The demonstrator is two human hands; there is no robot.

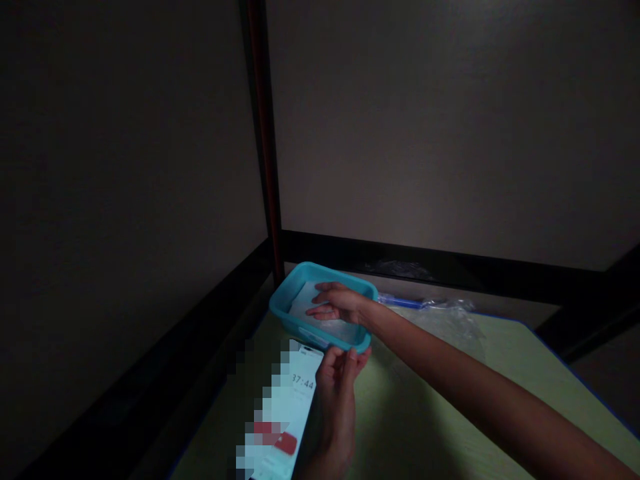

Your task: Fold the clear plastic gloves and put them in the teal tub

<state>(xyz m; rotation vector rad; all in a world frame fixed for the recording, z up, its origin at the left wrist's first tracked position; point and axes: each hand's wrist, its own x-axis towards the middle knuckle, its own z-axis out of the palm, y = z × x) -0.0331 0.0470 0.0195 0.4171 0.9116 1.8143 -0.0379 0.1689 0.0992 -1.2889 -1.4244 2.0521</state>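
A teal plastic tray [294,287] sits at the far left corner of a pale green table [450,413]. My right hand [336,301] reaches into the tray, fingers stretched flat on a white sheet [303,298] lying inside it. My left hand [339,390] is closed around a lit phone [293,413] just in front of the tray. The phone's screen shows a timer and a red button. Part of the screen is pixelated.
Crumpled clear plastic wrap [443,313] with a blue strip lies behind the tray to the right. A dark red post [265,147] rises in the corner where two grey walls meet. A black rail [430,257] borders the table. The room is dim.
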